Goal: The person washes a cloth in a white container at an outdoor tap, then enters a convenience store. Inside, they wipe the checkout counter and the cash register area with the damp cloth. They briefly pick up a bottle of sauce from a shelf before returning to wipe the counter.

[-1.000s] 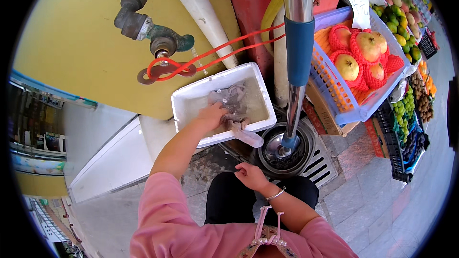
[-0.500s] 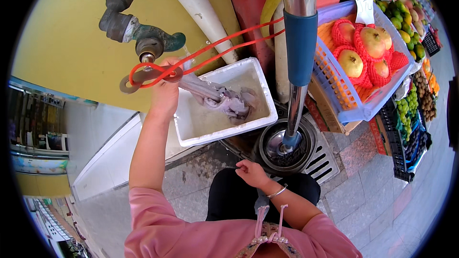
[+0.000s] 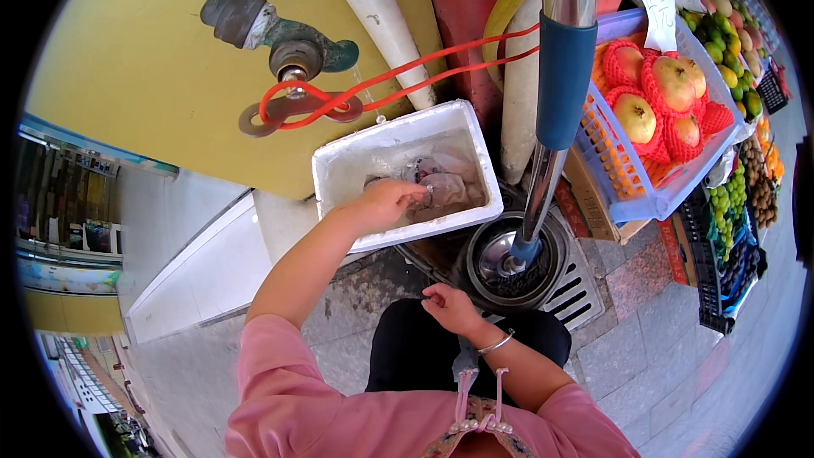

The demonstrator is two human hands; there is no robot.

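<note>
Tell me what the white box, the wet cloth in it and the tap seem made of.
White box: probably foam, matte, judging by its thick, rough-edged walls.
Wet cloth: apparently thin fabric, since it lies limp and crumpled; the fibre can't be told.
Tap: likely metal, dull and weathered, with a greenish, worn surface.

The cloth (image 3: 447, 189), a pale greyish mauve with a darker patch toward its upper left, lies wet and crumpled in loose folds at the right of a white box (image 3: 441, 225) near the middle of the frame. Its left edge is partly hidden. The box is rectangular and thick-walled, foam-like, open at the top, its rim marked with small dark spots. It sits askew, its long sides rising toward the right of the frame. Inside stands cloudy water (image 3: 356, 187).
</note>
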